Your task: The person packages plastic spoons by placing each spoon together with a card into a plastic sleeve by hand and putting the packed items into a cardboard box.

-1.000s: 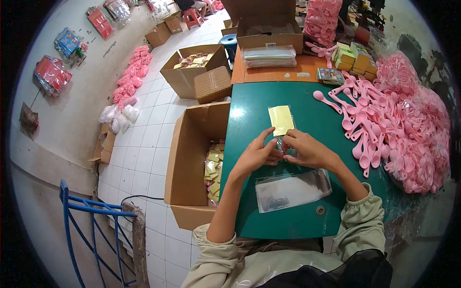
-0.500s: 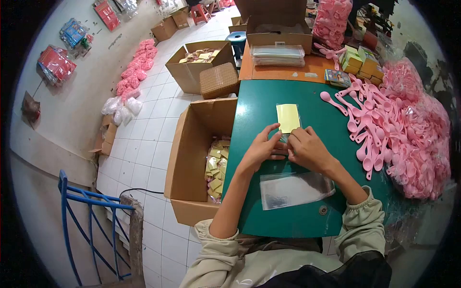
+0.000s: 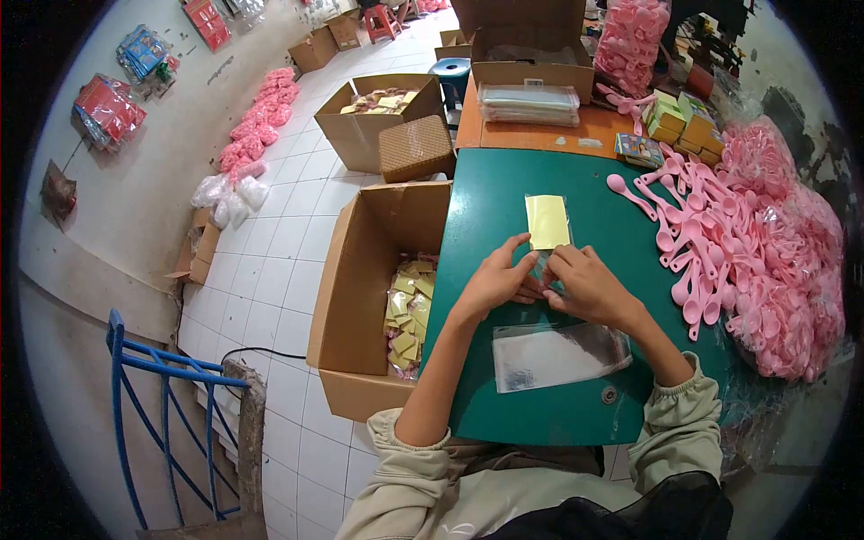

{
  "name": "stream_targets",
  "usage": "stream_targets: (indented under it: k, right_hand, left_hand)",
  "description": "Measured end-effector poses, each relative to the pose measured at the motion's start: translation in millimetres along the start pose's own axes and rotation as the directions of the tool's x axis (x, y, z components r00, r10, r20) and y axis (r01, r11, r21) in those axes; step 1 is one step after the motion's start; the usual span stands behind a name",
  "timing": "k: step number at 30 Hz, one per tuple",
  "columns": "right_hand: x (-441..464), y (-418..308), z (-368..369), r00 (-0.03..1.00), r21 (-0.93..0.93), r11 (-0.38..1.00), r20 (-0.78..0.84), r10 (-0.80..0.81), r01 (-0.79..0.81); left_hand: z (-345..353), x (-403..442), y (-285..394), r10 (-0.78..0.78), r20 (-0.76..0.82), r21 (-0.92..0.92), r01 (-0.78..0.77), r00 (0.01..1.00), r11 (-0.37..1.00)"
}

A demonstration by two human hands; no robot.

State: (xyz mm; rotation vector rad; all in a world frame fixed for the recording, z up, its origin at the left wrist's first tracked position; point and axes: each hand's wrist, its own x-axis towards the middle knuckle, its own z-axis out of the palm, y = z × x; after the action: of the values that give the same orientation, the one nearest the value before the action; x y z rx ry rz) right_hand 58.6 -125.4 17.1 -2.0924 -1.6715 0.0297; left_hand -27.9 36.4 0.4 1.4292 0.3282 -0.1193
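Note:
A clear plastic bag [image 3: 536,263] with a yellow card [image 3: 548,222] in its upper part lies on the green tabletop. My left hand [image 3: 498,279] grips the lower left part of the bag, its index finger near the card's lower corner. Just beside it, my right hand [image 3: 587,283] has its curled fingers pinched on the lower right part, below the card. The fingers hide most of the bag's lower end. Closer to my body, flat clear plastic bags [image 3: 560,357] lie on the table below my wrists.
Many loose pink spoons [image 3: 688,234] and a big bagged heap of them [image 3: 783,279] cover the right side. An open carton [image 3: 351,297] of packed pieces stands left of the green table [image 3: 486,180]. Behind are a stack of clear bags [image 3: 529,105] and small yellow boxes [image 3: 684,126].
The view has shifted slightly. My right fingers have moved a little on the lower part of the bag, while my left hand stays on its left side.

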Motion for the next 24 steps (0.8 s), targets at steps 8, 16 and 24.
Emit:
stream_targets:
  k: [8,16,24]
  right_hand:
    - [-1,1,6,0.997,-0.074,0.996,-0.055,-0.048,0.044]
    - [0,0,10,0.993,-0.031,0.993,-0.012,-0.115,0.114]
    - [-19,16,-42,1.000,0.521,0.853,0.020,-0.005,-0.006]
  left_hand:
    - [2,4,-2,-0.036,0.005,-0.044,0.036,0.999,0.998]
    - [-1,14,-15,0.105,-0.059,0.063,-0.101,0.993,0.993]
    - [0,20,-11,0.093,-0.066,-0.021,-0.094,0.994,0.995]
